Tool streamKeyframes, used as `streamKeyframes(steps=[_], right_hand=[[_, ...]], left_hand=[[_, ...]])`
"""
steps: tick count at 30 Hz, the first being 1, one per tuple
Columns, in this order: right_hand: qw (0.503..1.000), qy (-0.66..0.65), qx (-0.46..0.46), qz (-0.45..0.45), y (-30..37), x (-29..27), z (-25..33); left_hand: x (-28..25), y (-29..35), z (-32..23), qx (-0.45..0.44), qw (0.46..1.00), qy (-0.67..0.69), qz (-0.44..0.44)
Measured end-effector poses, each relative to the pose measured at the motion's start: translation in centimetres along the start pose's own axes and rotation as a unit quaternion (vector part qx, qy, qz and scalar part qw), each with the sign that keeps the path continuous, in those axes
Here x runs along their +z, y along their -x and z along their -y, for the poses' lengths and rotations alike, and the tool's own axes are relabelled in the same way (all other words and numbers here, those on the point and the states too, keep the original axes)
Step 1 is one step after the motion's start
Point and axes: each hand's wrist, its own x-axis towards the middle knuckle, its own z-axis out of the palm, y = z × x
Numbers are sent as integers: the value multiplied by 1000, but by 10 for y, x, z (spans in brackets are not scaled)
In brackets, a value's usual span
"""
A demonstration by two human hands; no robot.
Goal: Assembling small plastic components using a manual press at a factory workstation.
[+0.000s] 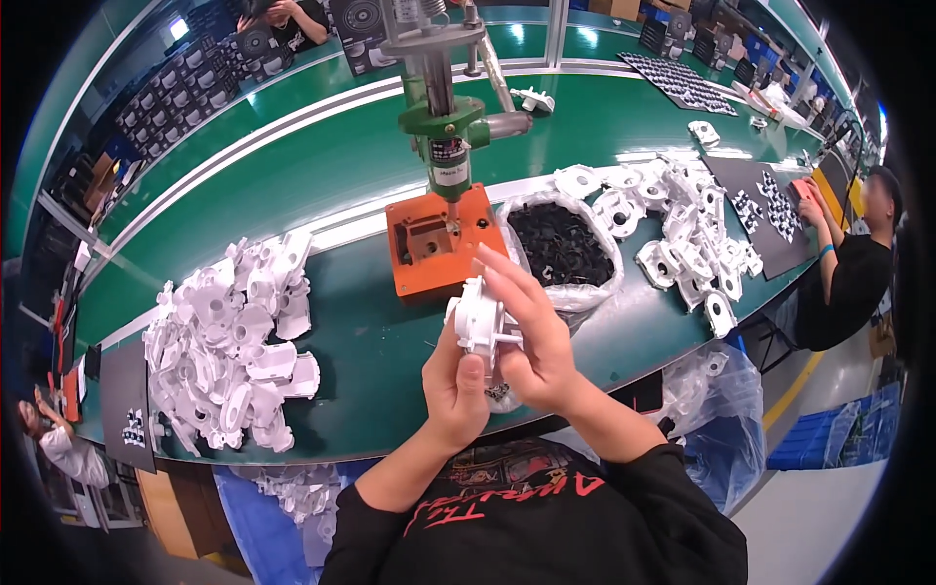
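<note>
Between my two hands, in front of the press, is a white plastic housing with a round collar and small posts. My left hand grips it from the left and below, thumb upward. On the other side, my right hand presses against it, its fingers reaching along the upper right side and its thumb low. The palms cover part of the housing. Just beyond my fingertips sits an orange fixture block with a recessed pocket, under the green press head.
White plastic parts are heaped at the left. Right of the fixture stands a clear bag of small black parts, with more white housings beyond. A co-worker is at the right, another person at the far left.
</note>
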Motion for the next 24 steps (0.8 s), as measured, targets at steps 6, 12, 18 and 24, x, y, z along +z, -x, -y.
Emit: streamKeyframes(steps=[6,12,18,24], right_hand=[[998,44,33,-5,9,6,-2],[992,-33,98,-74,4,-24,-30],[958,180,200,-97,19,-102,-82],[942,226,229,-92,33,-137,-104]], left_hand=[[-4,-4,4,9,997,-43,61],[-21,-33,11,2,1000,2,-20],[-69,-76,37,41,953,-300,-3],[-73,-103,83,267,752,-592,114]])
